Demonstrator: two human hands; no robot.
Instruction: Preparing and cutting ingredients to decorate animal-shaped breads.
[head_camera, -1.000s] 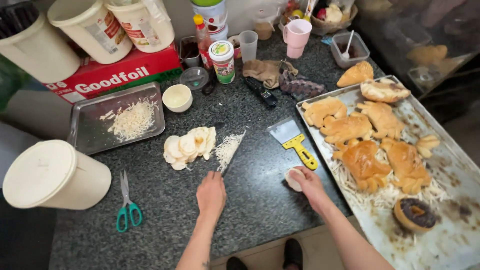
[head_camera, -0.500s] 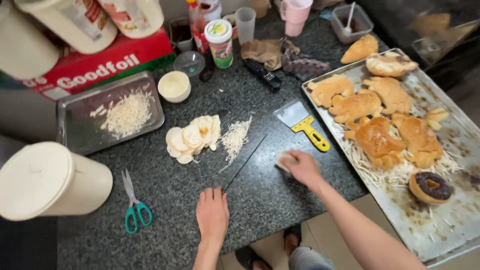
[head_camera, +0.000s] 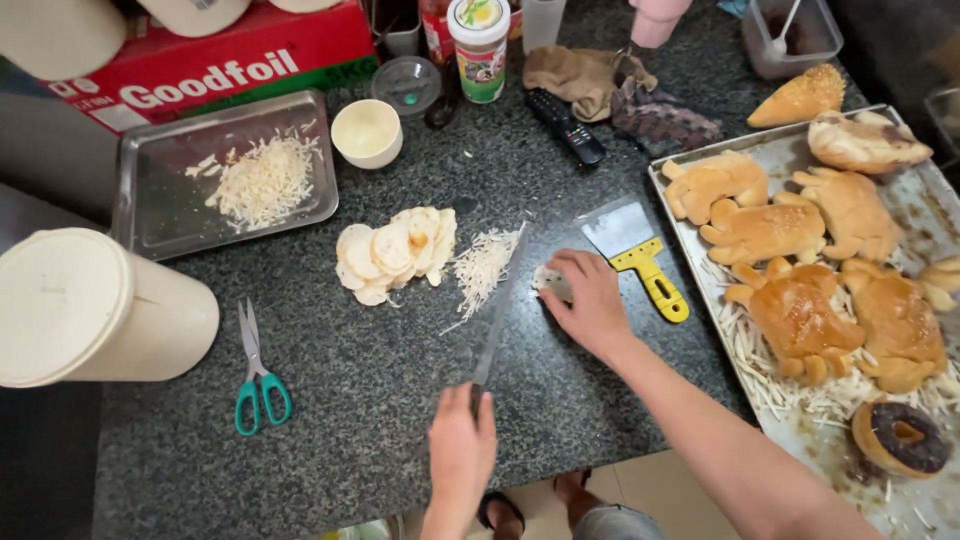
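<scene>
My left hand (head_camera: 460, 440) grips the handle of a long knife (head_camera: 500, 310), whose blade lies on the dark stone counter and points away from me. My right hand (head_camera: 590, 300) presses a pale round slice (head_camera: 549, 283) against the counter just right of the blade. Left of the blade lie a small heap of fine pale shreds (head_camera: 482, 265) and a pile of pale round slices (head_camera: 395, 250).
A yellow-handled scraper (head_camera: 650, 275) lies by my right hand. A baking tray (head_camera: 930, 200) of browned shaped breads and a doughnut fills the right. At left are a metal tray (head_camera: 150, 225) of shreds, a small bowl (head_camera: 367, 132), green scissors (head_camera: 258, 380), a white tub (head_camera: 90, 305).
My right hand has carried the pale slice left, away from the baking tray, and set it beside the knife blade. My left hand has drawn back toward me with the knife.
</scene>
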